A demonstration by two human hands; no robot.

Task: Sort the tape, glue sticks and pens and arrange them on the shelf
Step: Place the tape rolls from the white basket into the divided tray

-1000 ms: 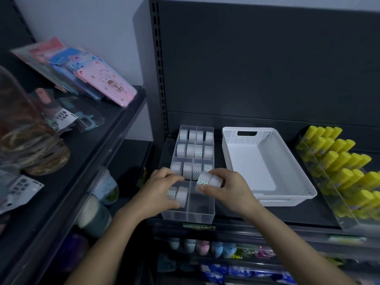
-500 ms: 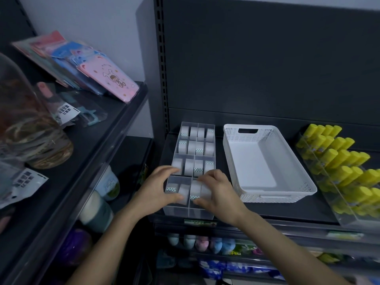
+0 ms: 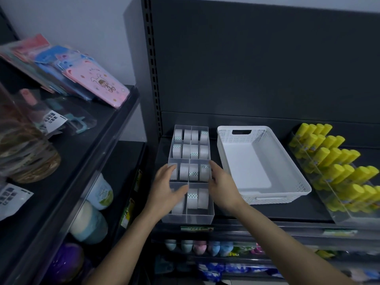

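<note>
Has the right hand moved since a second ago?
Yes. The right hand shifted rightward, from above the front compartment of the tray to its right wall.

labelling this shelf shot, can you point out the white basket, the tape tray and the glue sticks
white basket (image 3: pixel 246 167), head view, bare floor inside
tape tray (image 3: pixel 197 219), head view, clear front wall
glue sticks (image 3: pixel 332 156), head view, one yellow cap mid-rack

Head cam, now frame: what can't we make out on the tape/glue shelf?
- Head view: front-left compartment of the tape organizer, covered by the left hand; roll count unknown.
- Head view: glue sticks, rows cut off by the right edge.
- Head view: shelf-edge label, too small and blurred to read.
</note>
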